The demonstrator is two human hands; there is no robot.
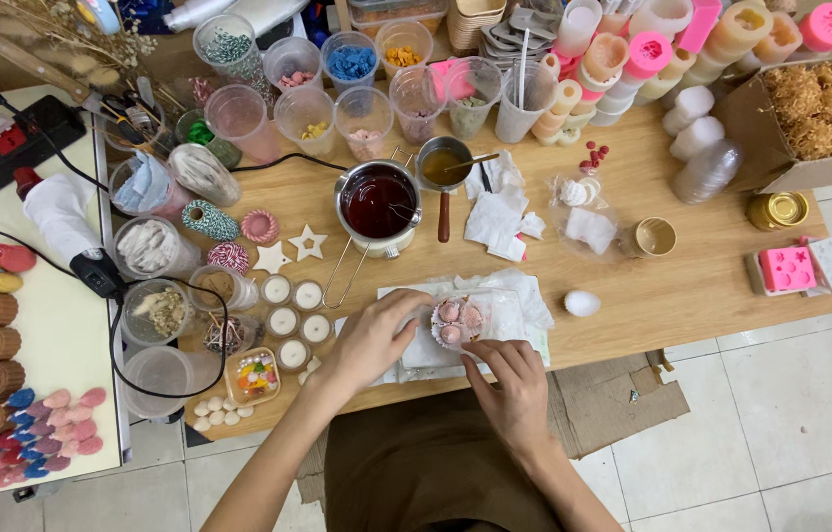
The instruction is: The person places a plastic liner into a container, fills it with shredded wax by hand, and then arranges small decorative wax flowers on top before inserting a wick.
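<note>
My left hand rests on a white paper sheet at the near edge of the wooden table, its fingers touching the left side of a small pleated white cup filled with pink round pieces. My right hand pinches the cup's near rim from below. The cup sits on the paper between both hands.
A pot of dark red liquid and a small saucepan stand just beyond the paper. Small white candles lie left, plastic cups of beads at the back, a white egg shape right, pink moulds far right.
</note>
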